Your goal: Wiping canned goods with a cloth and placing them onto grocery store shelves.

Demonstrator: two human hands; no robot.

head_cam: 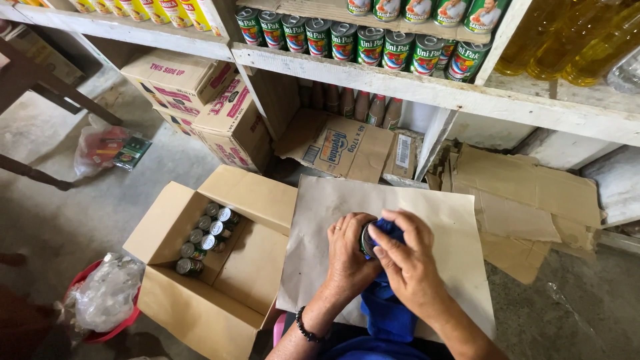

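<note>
Over the brown paper [460,220], the left hand [347,257] closes around a can [367,240] while the right hand [407,263] presses a blue cloth [387,313] on it, so the smooth can may slip and fall beside the open box [180,220].

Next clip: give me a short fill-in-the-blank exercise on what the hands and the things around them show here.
1. The right hand presses a ____ cloth against the can.
2. The left hand holds the ____.
3. The open cardboard box holds more ____.
4. The wrist with the beaded bracelet is the ____ one.

Missing words: blue; can; cans; left
</note>
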